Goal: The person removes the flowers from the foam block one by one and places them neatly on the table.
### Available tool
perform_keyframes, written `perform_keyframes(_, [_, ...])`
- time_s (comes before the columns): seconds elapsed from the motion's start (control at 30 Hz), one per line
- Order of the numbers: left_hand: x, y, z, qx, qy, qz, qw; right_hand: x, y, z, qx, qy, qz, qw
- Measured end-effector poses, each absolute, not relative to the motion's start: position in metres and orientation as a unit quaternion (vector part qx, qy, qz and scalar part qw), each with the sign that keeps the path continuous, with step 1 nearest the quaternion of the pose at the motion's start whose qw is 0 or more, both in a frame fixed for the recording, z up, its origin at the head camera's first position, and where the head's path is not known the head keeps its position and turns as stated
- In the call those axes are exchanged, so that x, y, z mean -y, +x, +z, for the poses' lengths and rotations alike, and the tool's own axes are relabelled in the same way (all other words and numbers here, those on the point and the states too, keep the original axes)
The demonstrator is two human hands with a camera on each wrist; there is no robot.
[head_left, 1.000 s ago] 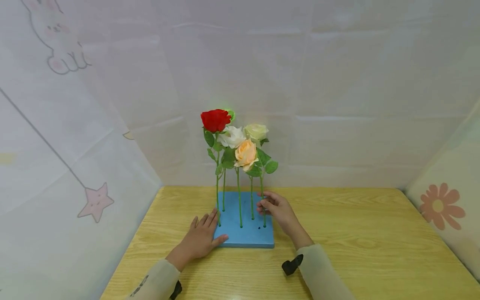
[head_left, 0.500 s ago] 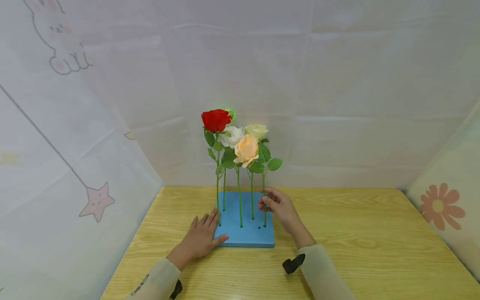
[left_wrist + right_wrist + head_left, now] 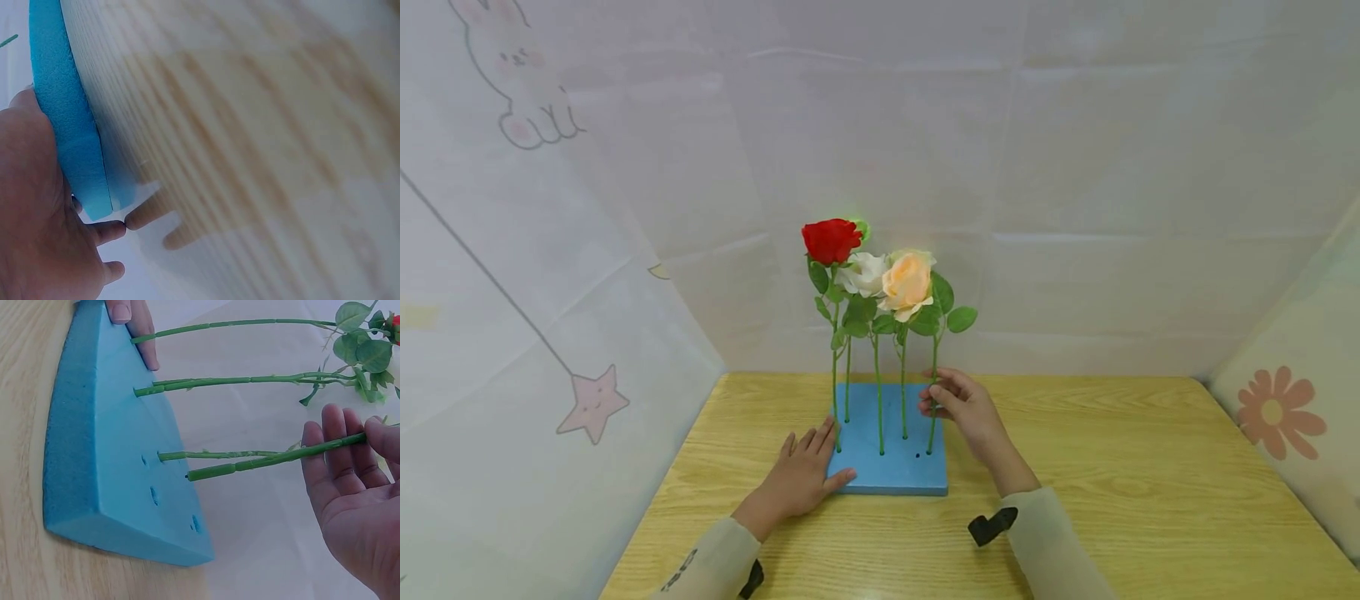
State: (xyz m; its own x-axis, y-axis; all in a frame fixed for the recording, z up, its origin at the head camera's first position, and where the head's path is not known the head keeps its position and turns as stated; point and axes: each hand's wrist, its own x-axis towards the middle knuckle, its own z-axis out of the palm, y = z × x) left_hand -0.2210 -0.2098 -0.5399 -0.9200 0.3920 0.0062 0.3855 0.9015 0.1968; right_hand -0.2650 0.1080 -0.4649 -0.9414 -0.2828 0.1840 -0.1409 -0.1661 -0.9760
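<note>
A blue foam block (image 3: 891, 475) lies on the table with several artificial roses standing in it. My left hand (image 3: 801, 475) rests against its left side, fingers and thumb spread. My right hand (image 3: 966, 408) pinches the green stem (image 3: 269, 460) of a peach rose (image 3: 907, 285) between thumb and fingers. In the right wrist view that stem's lower end shows free, just off the block's top face, near several small holes. A red rose (image 3: 832, 242) stands at left and a white rose (image 3: 862, 274) beside it. The peach bloom mostly covers a pale yellow-green rose.
The wood-grain table (image 3: 1112, 483) extends to both sides of the block. Pale cloth walls (image 3: 1112, 208) with printed figures enclose it at the back and sides. Upright stems (image 3: 244, 379) stand close to the right hand's fingers.
My right hand has risen slightly and shifted right, and the peach rose has moved up and right with it, now overlapping the pale yellow-green rose. The left hand stays in place.
</note>
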Motion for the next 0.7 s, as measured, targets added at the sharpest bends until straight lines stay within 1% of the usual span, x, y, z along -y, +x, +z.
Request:
perform_keyframes(0.2, [0.21,-0.222,-0.54,-0.975,0.197,0.097,0.029,-0.112,-0.262,-0.459,-0.642,-0.161,-0.748,0.046])
perform_keyframes(0.43, [0.211,-0.223,-0.542,-0.974,0.203,0.101,0.015,-0.119,-0.258,-0.455,-0.642,-0.162,-0.748,0.042])
perform_keyframes(0.7, [0.212,-0.224,-0.544,-0.974,0.203,0.097,0.015,-0.132,-0.253,-0.453,-0.649,-0.149,-0.744,0.046])
